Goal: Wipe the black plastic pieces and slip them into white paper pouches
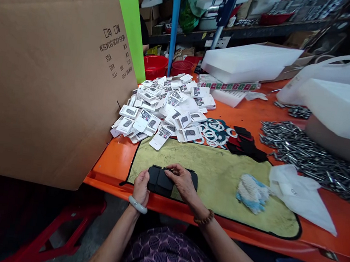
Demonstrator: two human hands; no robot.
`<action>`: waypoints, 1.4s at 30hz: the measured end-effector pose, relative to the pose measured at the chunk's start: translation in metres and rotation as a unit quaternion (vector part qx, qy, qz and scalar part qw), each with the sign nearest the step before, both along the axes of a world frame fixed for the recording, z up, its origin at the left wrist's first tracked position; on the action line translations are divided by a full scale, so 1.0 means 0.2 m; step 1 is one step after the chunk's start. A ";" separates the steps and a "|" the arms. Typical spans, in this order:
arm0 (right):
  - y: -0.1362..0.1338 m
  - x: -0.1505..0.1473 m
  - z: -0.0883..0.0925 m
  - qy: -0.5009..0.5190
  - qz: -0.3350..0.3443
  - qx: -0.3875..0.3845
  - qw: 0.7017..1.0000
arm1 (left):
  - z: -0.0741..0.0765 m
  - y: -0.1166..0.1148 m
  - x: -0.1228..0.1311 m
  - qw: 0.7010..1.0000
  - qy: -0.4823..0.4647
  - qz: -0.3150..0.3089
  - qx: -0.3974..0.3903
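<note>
Near the front edge of the yellow-green cloth (217,169), my left hand (141,189) grips the left end of a flat black case (159,183) with rounded corners and two visible panels. My right hand (183,183) rests on its upper right part, thumb and fingers pinched at the edge. Partly behind that hand lies another black piece (194,179); I cannot tell whether the two are joined. Beyond the cloth is a heap of small printed white boxes (164,109). White and teal rings (215,132) lie beside black and dark red pieces (245,143).
A tall cardboard box (48,84) walls off the left side. To the right are a crumpled white-and-blue cloth (252,192), a white plastic bag (302,194), many loose metal rods (312,160) and cut white jugs (345,115). Red baskets (155,65) stand behind.
</note>
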State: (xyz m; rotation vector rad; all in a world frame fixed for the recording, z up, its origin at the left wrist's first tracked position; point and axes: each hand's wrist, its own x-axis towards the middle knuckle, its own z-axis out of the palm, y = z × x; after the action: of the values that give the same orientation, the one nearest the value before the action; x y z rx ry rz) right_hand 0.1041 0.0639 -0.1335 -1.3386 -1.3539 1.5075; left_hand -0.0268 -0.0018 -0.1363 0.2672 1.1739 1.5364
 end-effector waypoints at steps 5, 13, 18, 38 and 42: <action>0.03 0.02 -0.07 0.027 -0.069 -0.001 0.997 | -0.03 0.01 -0.08 0.997 0.034 0.068 0.002; 0.07 0.07 -0.08 0.025 -0.087 -0.034 0.995 | -0.01 0.06 -0.23 0.998 0.030 0.056 -0.031; 0.04 0.02 -0.09 0.105 -0.152 -0.096 0.978 | -0.01 0.08 -0.28 0.997 0.007 0.057 -0.043; -0.23 0.01 -0.17 -0.064 -0.043 0.084 0.993 | -0.08 0.12 -0.22 0.961 0.179 0.173 -0.117; -0.20 0.10 -0.11 -0.120 0.012 0.170 0.978 | -0.06 -0.01 -0.24 0.869 0.475 -0.026 -0.135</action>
State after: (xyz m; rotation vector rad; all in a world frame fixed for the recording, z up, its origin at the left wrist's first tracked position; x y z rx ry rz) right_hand 0.1241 0.0237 -0.1555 -1.3146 -1.6965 1.0888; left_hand -0.0750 -0.0042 -0.1489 0.9253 2.1004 1.1535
